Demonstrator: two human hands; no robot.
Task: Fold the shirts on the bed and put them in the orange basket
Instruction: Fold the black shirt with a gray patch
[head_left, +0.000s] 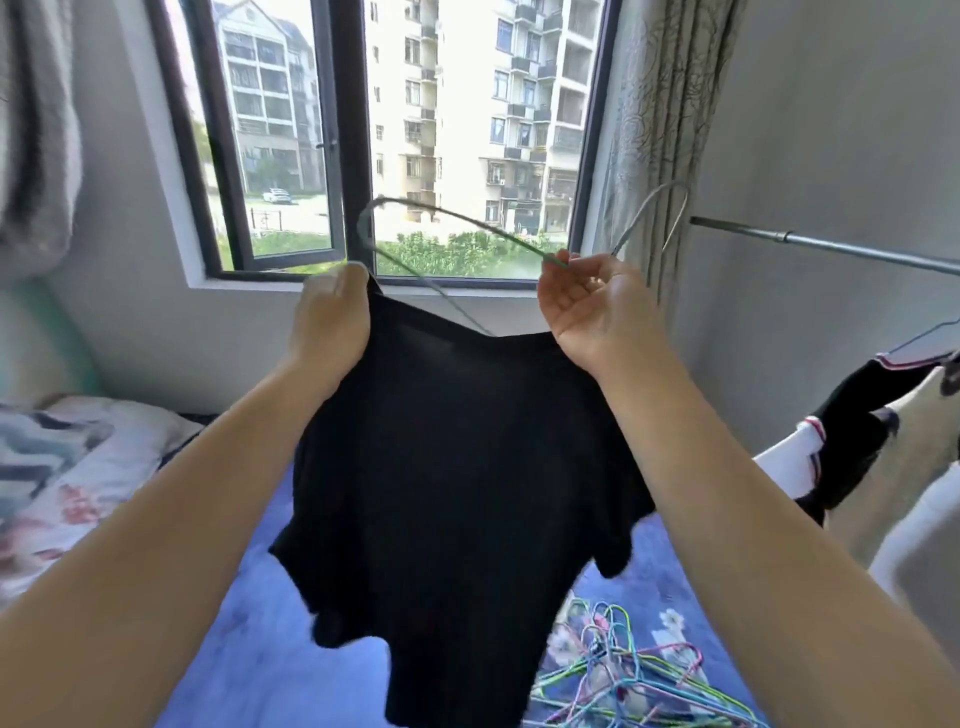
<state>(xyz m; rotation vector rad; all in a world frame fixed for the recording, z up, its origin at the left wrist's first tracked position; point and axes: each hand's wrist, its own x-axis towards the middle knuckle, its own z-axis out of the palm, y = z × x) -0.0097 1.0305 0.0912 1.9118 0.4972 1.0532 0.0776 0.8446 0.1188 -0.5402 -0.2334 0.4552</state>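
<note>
A black shirt (457, 467) is held up in the air in front of the person, spread wide and hanging down over the blue bed cover (249, 649), which it does not appear to touch. Its upper left edge, by the neck opening, is gripped by the left hand (327, 322), seen from the back with its fingers curled over the cloth. A green wire hanger (493, 229) is partly lodged in the shirt: one stretch of wire runs down into the neck opening, while a long loop arches above the collar between the two hands. The wire is pinched by the right hand (597, 306) between thumb and curled fingers, palm turned toward the camera, and the hanger's hook is seen rising beyond that hand. Whether the shirt's right shoulder is also held there cannot be told. A tangled pile of coloured wire hangers (623, 670) lies on the bed cover at lower right. A flower-printed pillow (78, 467) is seen at the left. Behind the shirt a dark-framed window (415, 130) is set, with a patterned curtain (660, 114) beside it. At the right, garments (852, 415) are hung from a metal rod (831, 248).
</note>
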